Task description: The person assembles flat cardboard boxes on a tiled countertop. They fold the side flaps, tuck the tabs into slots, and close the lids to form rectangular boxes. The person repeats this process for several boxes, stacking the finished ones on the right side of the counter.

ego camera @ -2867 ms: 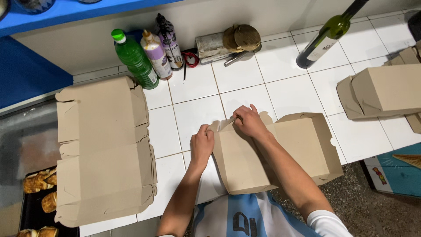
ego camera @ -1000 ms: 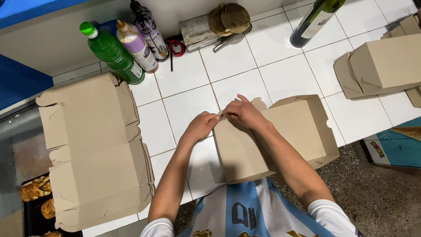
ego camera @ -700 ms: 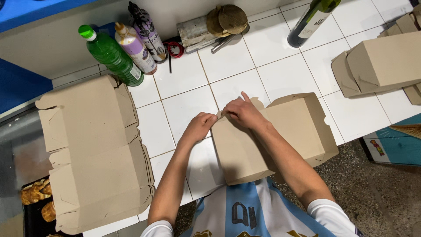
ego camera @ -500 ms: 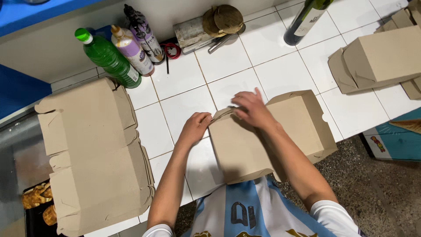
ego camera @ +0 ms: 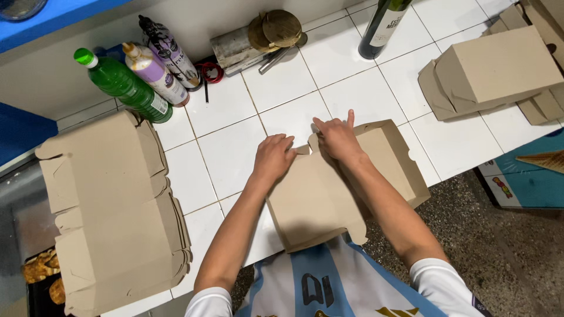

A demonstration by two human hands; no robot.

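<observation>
While the brown cardboard box (ego camera: 329,199) lies half-folded at the near edge of the white-tiled tabletop (ego camera: 235,152), the left hand (ego camera: 273,157) presses curled on its flap and the right hand (ego camera: 336,138) pinches its far rim, index finger raised. Left lies a stack of flat box blanks (ego camera: 111,211); behind stand a green bottle (ego camera: 123,85) and wine bottle (ego camera: 382,26); folded boxes (ego camera: 499,70) sit right.

A brown cardboard takeaway box (ego camera: 346,188) is lying on the white tiled counter, half folded: its right part is standing up as an open tray with raised walls, while its flat lid panel is sloping towards the counter's near edge, a small tab sticking up at its far edge.
</observation>
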